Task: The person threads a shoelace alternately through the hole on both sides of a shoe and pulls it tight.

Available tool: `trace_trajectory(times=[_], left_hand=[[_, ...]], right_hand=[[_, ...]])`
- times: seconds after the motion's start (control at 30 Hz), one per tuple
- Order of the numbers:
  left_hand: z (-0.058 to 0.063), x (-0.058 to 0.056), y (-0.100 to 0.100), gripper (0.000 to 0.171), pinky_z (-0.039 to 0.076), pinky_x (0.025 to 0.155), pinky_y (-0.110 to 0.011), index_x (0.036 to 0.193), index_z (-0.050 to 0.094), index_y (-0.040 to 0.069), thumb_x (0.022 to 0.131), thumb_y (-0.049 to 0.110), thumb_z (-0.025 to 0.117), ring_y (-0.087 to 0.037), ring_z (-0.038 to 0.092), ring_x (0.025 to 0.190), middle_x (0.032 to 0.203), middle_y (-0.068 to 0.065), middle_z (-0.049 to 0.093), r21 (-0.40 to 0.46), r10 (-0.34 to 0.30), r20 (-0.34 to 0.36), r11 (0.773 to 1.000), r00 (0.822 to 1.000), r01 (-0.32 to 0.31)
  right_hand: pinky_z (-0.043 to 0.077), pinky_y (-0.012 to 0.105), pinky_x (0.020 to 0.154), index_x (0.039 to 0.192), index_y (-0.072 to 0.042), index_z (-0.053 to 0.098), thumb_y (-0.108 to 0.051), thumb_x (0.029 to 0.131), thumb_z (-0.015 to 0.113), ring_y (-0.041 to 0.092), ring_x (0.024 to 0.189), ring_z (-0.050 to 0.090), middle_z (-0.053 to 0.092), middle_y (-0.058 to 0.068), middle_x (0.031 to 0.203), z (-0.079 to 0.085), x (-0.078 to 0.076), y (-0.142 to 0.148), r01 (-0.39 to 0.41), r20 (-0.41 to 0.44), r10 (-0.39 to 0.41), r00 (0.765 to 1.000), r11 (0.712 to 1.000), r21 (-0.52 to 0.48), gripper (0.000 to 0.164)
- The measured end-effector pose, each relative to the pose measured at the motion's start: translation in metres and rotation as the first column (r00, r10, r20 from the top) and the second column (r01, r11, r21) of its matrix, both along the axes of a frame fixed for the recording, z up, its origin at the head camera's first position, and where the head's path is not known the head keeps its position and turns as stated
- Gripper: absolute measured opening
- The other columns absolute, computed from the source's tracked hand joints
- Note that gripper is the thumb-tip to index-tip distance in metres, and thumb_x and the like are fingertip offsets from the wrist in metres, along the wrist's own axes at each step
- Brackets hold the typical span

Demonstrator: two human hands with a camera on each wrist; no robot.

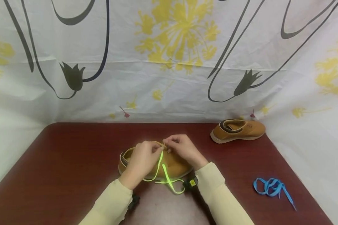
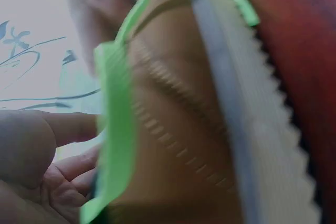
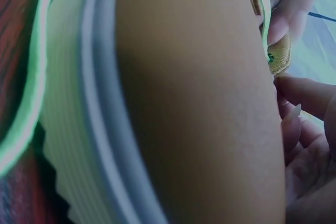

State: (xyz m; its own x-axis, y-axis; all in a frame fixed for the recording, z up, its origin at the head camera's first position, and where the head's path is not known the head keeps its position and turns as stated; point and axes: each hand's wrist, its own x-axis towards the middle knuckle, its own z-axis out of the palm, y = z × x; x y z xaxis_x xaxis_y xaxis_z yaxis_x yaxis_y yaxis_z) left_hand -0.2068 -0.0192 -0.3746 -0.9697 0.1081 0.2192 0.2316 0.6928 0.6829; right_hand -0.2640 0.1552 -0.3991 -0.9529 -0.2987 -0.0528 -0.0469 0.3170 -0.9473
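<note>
A tan shoe (image 1: 174,164) lies on the table with its toe to the right. A neon green shoelace (image 1: 166,173) comes down from its eyelet area and loops over the near side. My left hand (image 1: 144,159) reaches over the shoe opening and pinches the eyelet flap (image 3: 282,56), beside the shoelace. From the toe side, my right hand (image 1: 184,149) meets it, thumb and forefinger pinched at the flap's edge on what looks like the shoelace's tip. Green shows at an eyelet in the right wrist view. The far side of the shoe is hidden.
A second tan shoe (image 1: 238,130), with no lace showing, stands at the table's back right corner. A blue shoelace (image 1: 273,187) lies loosely bunched on the right of the dark red table (image 1: 73,162). A patterned white curtain (image 1: 124,78) hangs behind and at both sides.
</note>
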Motion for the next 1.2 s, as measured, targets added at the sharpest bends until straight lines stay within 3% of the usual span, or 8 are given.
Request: trace_trajectory(times=[0.13, 0.3, 0.37, 0.47, 0.57, 0.87, 1.03, 1.2], left_hand=[[0.01, 0.001, -0.009, 0.011, 0.051, 0.063, -0.027, 0.094, 0.08, 0.012, 0.094, 0.018, 0.07, -0.009, 0.064, 0.067, 0.086, -0.001, 0.078, 0.012, 0.04, -0.088, 0.999, 0.995, -0.039], [0.012, -0.006, -0.025, 0.013, 0.052, 0.075, -0.036, 0.098, 0.079, 0.014, 0.088, 0.021, 0.079, -0.022, 0.066, 0.087, 0.093, -0.003, 0.078, -0.09, 0.059, -0.293, 0.992, 0.954, -0.089], [0.009, -0.009, -0.031, 0.022, 0.053, 0.081, -0.04, 0.105, 0.078, 0.014, 0.087, 0.024, 0.081, -0.026, 0.066, 0.096, 0.101, -0.004, 0.077, -0.14, 0.018, -0.265, 0.988, 0.964, -0.057], [0.004, -0.015, -0.035, 0.024, 0.055, 0.086, -0.041, 0.111, 0.078, 0.016, 0.089, 0.027, 0.079, -0.022, 0.07, 0.099, 0.106, -0.001, 0.077, -0.133, -0.069, -0.12, 0.99, 0.99, 0.052], [-0.001, -0.019, -0.036, 0.017, 0.056, 0.083, -0.036, 0.107, 0.079, 0.018, 0.093, 0.026, 0.075, -0.014, 0.071, 0.094, 0.101, 0.005, 0.078, -0.078, -0.129, -0.034, 0.989, 0.991, 0.126], [-0.003, -0.022, -0.037, 0.009, 0.055, 0.079, -0.031, 0.098, 0.081, 0.021, 0.092, 0.023, 0.076, -0.009, 0.07, 0.087, 0.093, 0.009, 0.078, -0.037, -0.152, -0.044, 0.988, 0.987, 0.15], [-0.004, -0.022, -0.037, 0.011, 0.055, 0.08, -0.031, 0.101, 0.081, 0.023, 0.094, 0.026, 0.073, -0.009, 0.071, 0.089, 0.095, 0.01, 0.078, -0.079, -0.158, -0.055, 0.985, 0.986, 0.153], [-0.004, -0.022, -0.037, 0.014, 0.057, 0.081, -0.034, 0.103, 0.081, 0.022, 0.095, 0.027, 0.071, -0.011, 0.073, 0.091, 0.098, 0.008, 0.079, -0.109, -0.154, -0.066, 0.983, 0.986, 0.146]], right_hand=[[0.044, 0.023, 0.055, 0.098, -0.002, 0.076, -0.019, 0.099, 0.066, 0.011, 0.064, 0.061, 0.067, -0.001, 0.074, -0.001, -0.001, 0.0, -0.007, 0.001, 0.007, 1.0, 1.0, -0.021, 0.02], [0.044, 0.022, 0.052, 0.099, -0.003, 0.078, -0.019, 0.098, 0.067, 0.011, 0.061, 0.061, 0.068, -0.002, 0.07, -0.001, 0.0, -0.002, 0.013, -0.036, -0.014, 0.999, 1.0, -0.012, 0.019], [0.044, 0.022, 0.052, 0.1, -0.005, 0.079, -0.018, 0.097, 0.068, 0.01, 0.06, 0.061, 0.069, -0.002, 0.069, -0.001, 0.0, -0.004, 0.025, -0.055, -0.025, 0.998, 1.0, -0.003, 0.017], [0.045, 0.023, 0.051, 0.1, -0.007, 0.079, -0.018, 0.095, 0.07, 0.011, 0.059, 0.061, 0.071, -0.001, 0.069, -0.003, 0.001, -0.004, 0.038, -0.066, -0.037, 0.997, 0.999, 0.016, 0.015], [0.045, 0.023, 0.053, 0.1, -0.007, 0.079, -0.017, 0.094, 0.07, 0.011, 0.061, 0.059, 0.071, -0.001, 0.07, -0.002, 0.001, -0.002, 0.029, -0.06, -0.026, 0.998, 0.999, 0.04, 0.015], [0.04, 0.022, 0.054, 0.089, -0.006, 0.081, -0.016, 0.093, 0.068, 0.01, 0.058, 0.048, 0.064, -0.004, 0.071, 0.002, 0.002, 0.004, -0.058, -0.016, 0.061, 0.998, 0.991, 0.122, 0.017], [0.041, 0.021, 0.055, 0.094, -0.006, 0.08, -0.014, 0.093, 0.068, 0.009, 0.061, 0.049, 0.07, -0.005, 0.08, 0.0, 0.002, 0.002, -0.027, -0.029, 0.03, 0.999, 0.995, 0.094, 0.015], [0.04, 0.022, 0.052, 0.096, -0.009, 0.08, -0.021, 0.097, 0.068, 0.011, 0.056, 0.047, 0.063, -0.002, 0.071, -0.001, 0.002, -0.002, 0.022, -0.041, -0.02, 0.999, 0.999, 0.048, 0.017]])
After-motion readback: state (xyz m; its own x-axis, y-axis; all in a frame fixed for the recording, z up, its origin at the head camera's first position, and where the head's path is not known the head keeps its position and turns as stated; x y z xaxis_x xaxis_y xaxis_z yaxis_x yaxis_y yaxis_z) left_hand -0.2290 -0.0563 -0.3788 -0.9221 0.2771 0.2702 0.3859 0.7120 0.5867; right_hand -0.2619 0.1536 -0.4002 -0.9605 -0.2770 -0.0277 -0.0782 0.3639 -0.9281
